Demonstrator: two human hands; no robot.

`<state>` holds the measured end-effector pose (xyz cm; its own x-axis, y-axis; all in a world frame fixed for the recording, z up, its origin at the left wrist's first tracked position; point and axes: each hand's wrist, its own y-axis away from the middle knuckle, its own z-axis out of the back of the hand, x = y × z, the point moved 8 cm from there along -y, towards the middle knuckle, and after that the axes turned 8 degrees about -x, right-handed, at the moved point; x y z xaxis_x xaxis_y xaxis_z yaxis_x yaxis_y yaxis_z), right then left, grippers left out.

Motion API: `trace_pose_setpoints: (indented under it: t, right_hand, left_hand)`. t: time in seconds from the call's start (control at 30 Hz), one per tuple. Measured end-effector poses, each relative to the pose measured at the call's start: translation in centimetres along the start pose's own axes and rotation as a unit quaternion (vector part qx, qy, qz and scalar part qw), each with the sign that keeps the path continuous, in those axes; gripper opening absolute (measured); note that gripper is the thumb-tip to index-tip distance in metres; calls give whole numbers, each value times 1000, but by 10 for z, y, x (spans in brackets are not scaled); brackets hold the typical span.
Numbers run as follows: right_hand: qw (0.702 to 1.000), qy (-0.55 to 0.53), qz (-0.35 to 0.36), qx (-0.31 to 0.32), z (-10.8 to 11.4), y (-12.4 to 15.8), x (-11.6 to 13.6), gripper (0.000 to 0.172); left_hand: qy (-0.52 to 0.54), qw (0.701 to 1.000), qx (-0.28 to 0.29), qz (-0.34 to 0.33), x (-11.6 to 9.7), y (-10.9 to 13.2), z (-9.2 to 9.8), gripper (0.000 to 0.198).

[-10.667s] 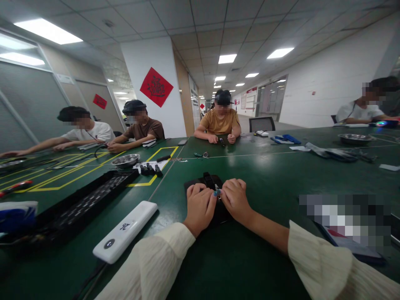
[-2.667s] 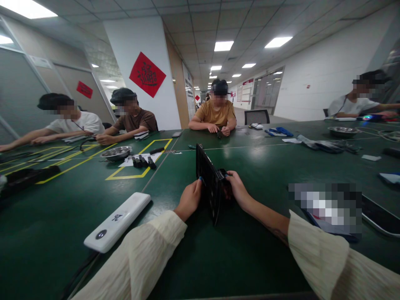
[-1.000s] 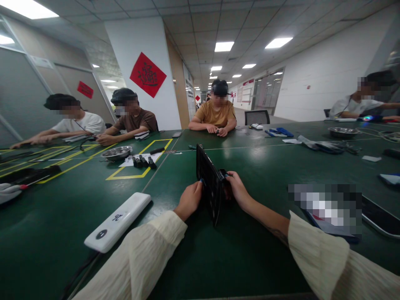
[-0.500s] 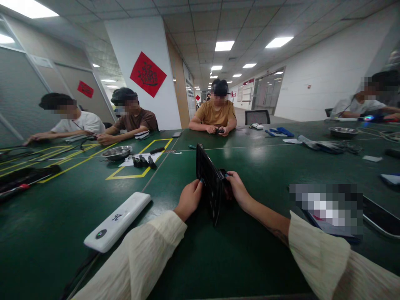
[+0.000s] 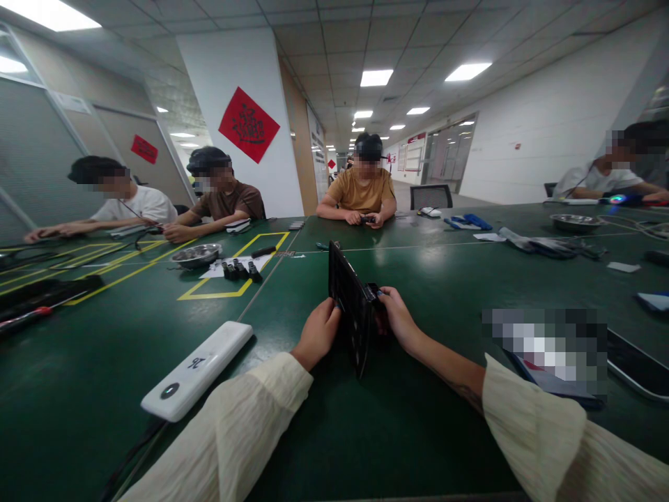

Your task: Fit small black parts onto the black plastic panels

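Between left hand and right hand, black panel was held upright: left gripped its left face, right gripped small black part on its right side. White power bank lay left of left hand, metal bowl farther forward.

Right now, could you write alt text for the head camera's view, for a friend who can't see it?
The camera wearer's left hand and right hand hold a flat black device on edge at a green table. A white oblong case lies to the left, and a person in a mustard shirt sits across.
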<state>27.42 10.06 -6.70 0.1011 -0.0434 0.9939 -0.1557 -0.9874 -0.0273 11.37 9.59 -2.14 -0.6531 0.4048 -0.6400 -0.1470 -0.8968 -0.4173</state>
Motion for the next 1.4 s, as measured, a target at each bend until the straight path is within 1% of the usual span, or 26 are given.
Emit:
trace_pose_setpoints:
  t: [0.1,0.27,0.43,0.7,0.87,0.97,1.17,1.23,1.4]
  right_hand:
    - [1000,2,-2,-1,0,0,0,22]
    - [1000,7,7,2,0,1,1,23]
    - [1000,6,16,-1,0,1,2,24]
    - [1000,0,19,-4,1,2,2,28]
    - [999,-20,28,-10,2,1,1,36]
    - [999,-26,27,-15,3,1,0,39]
    - [999,-19,21,-32,6,3,3,23]
    - [999,-15,19,-32,6,5,6,20]
    - [999,-8,8,-34,5,6,9,16]
  left_hand:
    - [-9,1000,1,-11,1,0,-2,19]
    - [-22,999,-13,-25,2,0,-1,19]
    - [13,1000,8,-5,3,-1,-3,26]
    - [29,999,6,25,13,-3,-7,36]
    - [52,997,19,61,20,-3,-9,44]
    - [73,996,18,57,18,-2,-8,46]
    - [87,994,-8,68,15,-1,-2,38]
    - [83,994,-15,71,14,-1,1,35]
    - [58,996,-11,62,9,-1,2,29]
